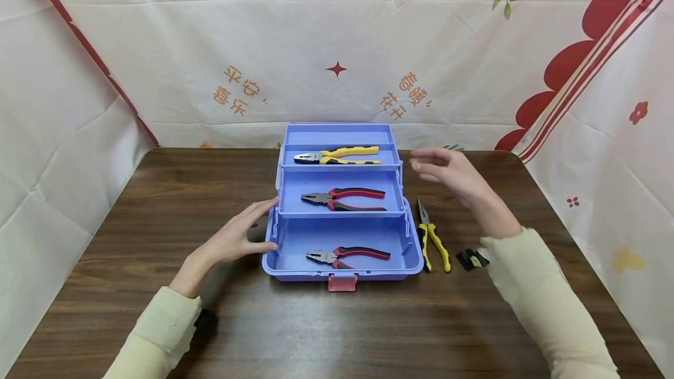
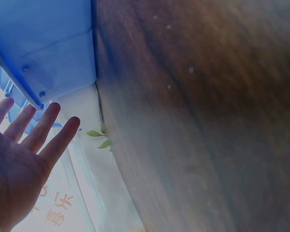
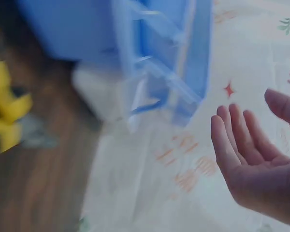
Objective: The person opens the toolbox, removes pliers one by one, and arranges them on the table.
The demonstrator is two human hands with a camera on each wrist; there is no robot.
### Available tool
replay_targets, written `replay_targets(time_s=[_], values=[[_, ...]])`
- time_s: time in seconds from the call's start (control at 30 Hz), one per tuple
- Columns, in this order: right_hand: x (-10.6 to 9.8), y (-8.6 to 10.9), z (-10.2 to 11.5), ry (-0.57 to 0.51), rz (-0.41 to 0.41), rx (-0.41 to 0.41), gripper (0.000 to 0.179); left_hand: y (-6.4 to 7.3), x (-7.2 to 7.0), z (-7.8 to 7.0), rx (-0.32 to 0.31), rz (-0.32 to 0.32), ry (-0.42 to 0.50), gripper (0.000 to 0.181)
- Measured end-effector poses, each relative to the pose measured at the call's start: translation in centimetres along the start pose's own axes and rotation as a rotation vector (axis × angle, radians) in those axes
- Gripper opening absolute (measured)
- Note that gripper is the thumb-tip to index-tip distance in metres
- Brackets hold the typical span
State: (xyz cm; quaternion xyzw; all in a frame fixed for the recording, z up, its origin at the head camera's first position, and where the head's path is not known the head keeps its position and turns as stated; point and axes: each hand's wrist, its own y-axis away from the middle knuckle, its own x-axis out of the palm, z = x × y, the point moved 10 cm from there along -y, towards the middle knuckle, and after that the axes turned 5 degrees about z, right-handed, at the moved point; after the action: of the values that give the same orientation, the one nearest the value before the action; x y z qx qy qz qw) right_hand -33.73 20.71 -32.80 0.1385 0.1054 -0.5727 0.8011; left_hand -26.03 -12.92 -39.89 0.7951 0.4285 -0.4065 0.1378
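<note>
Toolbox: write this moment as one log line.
toolbox: open, three pliers inside | left hand: at its left edge | right hand: raised, empty | long-nose pliers: on table

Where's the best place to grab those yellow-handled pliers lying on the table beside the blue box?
Probably by the handles, close to the pivot, from above with the right hand. The pliers lie flat, slim tip pointing away from the person and handles spread toward them, and that hand is nearer.

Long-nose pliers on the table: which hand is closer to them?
Right. The right hand is past the tip of the long-nose pliers, not touching them; the left hand is across the blue toolbox, at its left side.
</note>
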Motion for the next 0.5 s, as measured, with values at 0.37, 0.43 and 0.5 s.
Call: replay_targets(time_s=[0.37, 0.43, 0.5], values=[[7.5, -7.0, 6.1, -0.025, 0.314, -0.065, 0.049, 0.1, 0.0, 0.2, -0.010, 0.004, 0.009, 0.084], [8.5, -8.1, 6.4, -0.025, 0.335, -0.061, 0.047, 0.0, 0.0, 0.2, -0.010, 0.005, 0.015, 0.084], [9.4, -9.0, 6.4, -0.014, 0.355, -0.053, 0.047, 0.0, 0.1, 0.2, -0.008, 0.004, 0.016, 0.084]])
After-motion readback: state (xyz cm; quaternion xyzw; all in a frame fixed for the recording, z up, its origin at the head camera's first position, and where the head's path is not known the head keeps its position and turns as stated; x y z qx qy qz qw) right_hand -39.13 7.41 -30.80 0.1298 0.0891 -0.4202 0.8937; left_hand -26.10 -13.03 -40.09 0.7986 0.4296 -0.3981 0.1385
